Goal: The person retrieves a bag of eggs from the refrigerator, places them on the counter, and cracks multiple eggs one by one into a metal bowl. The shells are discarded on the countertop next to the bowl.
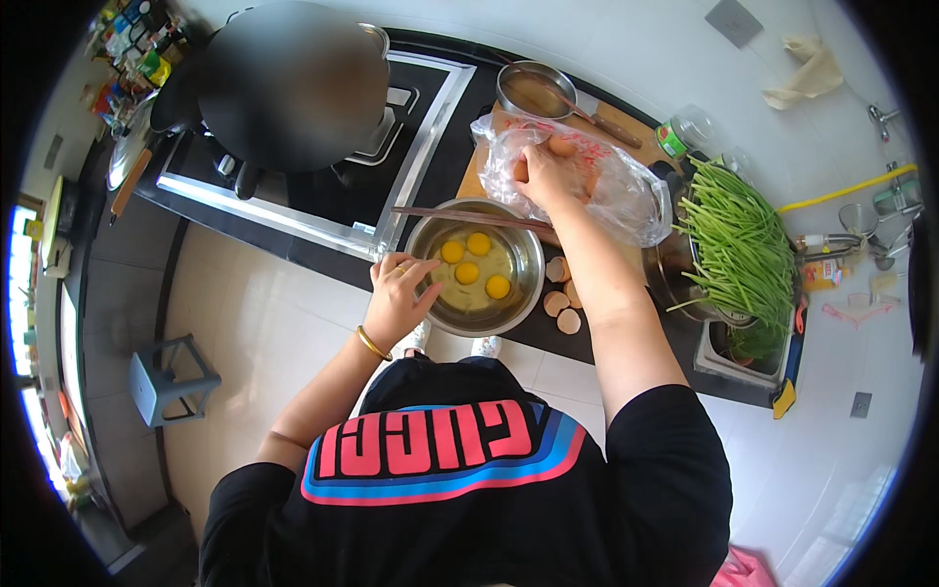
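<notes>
A metal bowl [536, 279] near the counter's front edge holds several raw yolks [467, 273] in clear egg white. My left hand [396, 291] is at the bowl's left rim, fingers apart, holding nothing. Beyond the bowl, my right hand [548, 183] reaches into a clear plastic bag [636, 201] of brown eggs [561, 146]. Its fingers are closed around an egg, mostly hidden by the hand and plastic. A pair of chopsticks [469, 215] lies across the bowl's far side. Broken eggshells [558, 301] are heaped right of the bowl.
A wooden cutting board [479, 168] lies beneath the bag. Behind it stands a small metal bowl [504, 96] with a wooden-handled utensil [611, 127]. Long green vegetables [738, 240] pile up over the sink [719, 364] on the right. Left is a gas stove [416, 108] with a dark wok [176, 112].
</notes>
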`<state>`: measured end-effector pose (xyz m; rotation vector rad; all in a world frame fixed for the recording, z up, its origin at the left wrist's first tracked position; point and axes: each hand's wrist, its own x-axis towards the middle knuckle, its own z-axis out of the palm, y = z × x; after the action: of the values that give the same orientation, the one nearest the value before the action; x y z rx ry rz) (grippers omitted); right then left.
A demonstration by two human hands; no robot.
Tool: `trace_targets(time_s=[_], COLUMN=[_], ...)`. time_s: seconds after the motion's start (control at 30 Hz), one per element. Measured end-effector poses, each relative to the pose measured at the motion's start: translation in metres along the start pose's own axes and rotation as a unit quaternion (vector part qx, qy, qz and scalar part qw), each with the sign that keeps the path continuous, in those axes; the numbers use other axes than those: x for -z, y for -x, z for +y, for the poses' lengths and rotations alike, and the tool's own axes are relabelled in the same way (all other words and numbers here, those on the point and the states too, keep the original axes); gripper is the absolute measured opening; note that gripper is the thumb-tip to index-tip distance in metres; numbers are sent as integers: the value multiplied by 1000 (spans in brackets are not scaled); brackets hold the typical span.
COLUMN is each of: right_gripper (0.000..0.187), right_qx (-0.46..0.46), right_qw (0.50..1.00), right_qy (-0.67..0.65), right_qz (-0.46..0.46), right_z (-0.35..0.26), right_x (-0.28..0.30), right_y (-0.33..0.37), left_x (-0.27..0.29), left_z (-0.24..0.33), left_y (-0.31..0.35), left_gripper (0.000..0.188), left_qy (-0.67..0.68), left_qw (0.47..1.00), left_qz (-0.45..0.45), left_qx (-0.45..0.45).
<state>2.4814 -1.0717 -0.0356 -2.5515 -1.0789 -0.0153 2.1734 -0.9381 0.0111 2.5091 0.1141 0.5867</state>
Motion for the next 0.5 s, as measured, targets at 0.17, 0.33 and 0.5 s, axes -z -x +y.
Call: trace_targets(time_s=[0.17,0.33,0.5], right_gripper=[52,45,48], right_qx=[1,-91,-98], right_qw=[994,902,644], right_qy=[0,-412,-750], right_qz=[112,89,114], right_z=[16,0,-18], right_x=[20,69,80], right_y=[23,92,199], left_x=[-3,-7,-11], left_z=[0,7,9], left_y=[-12,-24,-34], left_gripper=[31,29,29], left_qy=[12,29,47], left_qw=[999,998,995], left_qz=[-4,-26,-37], left_qx=[-33,-44,-81])
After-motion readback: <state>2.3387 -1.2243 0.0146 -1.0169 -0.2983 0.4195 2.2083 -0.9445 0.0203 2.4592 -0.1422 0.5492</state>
